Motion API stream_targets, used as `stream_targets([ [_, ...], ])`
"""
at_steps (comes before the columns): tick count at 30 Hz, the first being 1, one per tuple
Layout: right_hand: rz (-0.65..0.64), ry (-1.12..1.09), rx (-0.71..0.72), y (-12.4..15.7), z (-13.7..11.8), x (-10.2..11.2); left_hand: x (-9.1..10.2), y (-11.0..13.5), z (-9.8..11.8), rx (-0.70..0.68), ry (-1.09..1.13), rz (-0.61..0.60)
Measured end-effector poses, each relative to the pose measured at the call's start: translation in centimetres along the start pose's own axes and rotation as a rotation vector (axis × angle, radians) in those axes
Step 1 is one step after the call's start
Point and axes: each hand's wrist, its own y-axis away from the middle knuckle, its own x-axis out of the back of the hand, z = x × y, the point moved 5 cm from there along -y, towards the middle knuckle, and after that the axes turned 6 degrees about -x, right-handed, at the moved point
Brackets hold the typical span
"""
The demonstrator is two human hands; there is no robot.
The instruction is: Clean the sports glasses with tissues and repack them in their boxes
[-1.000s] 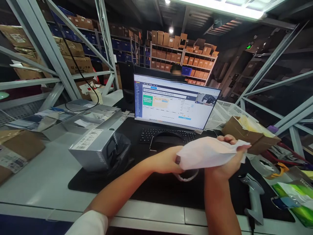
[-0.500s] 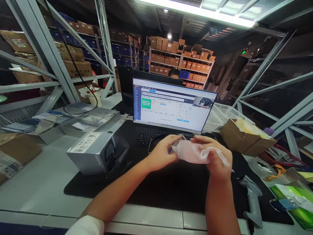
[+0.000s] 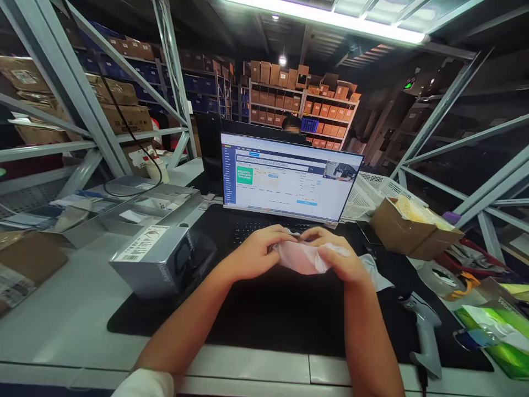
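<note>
Over the black desk mat [image 3: 285, 320], in front of the keyboard [image 3: 244, 230], both hands hold a thin, translucent white tissue [image 3: 303, 259]. My left hand [image 3: 258, 251] grips its left side, fingers curled over the top edge. On the opposite side my right hand [image 3: 341, 256] is closed on it, thumb lying in front. A sliver of something greyish shows between the fingertips; whether the tissue wraps an object is hidden. Another crumpled white sheet [image 3: 375, 274] lies on the mat just right of my right wrist.
A grey product box [image 3: 151, 262] with black plastic beside it stands left. The monitor [image 3: 289, 176] is behind the hands. To the right are a barcode scanner [image 3: 425, 331], a tape roll [image 3: 440, 280], a green packet [image 3: 496, 336] and an open carton [image 3: 413, 231]. A person sits beyond the monitor.
Both hands have moved slightly left and come closer together around the tissue. The crumpled sheet now shows on the mat by my right wrist. The view has shifted a little.
</note>
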Motion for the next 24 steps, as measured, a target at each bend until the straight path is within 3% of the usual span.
stream_targets([
  [2,0.035,0.037,0.008,-0.3,0.4,-0.1,0.3,0.1,-0.3,0.025,-0.010,0.093],
  [6,-0.224,0.011,-0.059,-0.4,0.8,-1.7,0.5,0.2,-0.8,0.022,0.007,0.270],
  [8,-0.267,-0.010,-0.078,-0.3,0.8,-2.2,0.5,0.2,-1.0,0.006,-0.002,0.313],
  [14,-0.164,-0.109,-0.198,-0.7,2.2,-3.4,1.1,0.4,-0.8,-0.076,-0.074,0.471],
  [19,-0.226,-0.251,-0.227,-1.1,2.8,-5.0,1.6,0.8,-1.0,-0.090,-0.109,0.572],
  [22,-0.139,-0.273,-0.266,-1.2,3.4,-4.6,2.3,0.8,-1.6,-0.044,-0.079,0.563],
  [24,-0.012,-0.307,-0.296,-1.4,3.9,-3.7,2.8,0.6,-2.1,0.015,-0.031,0.471],
])
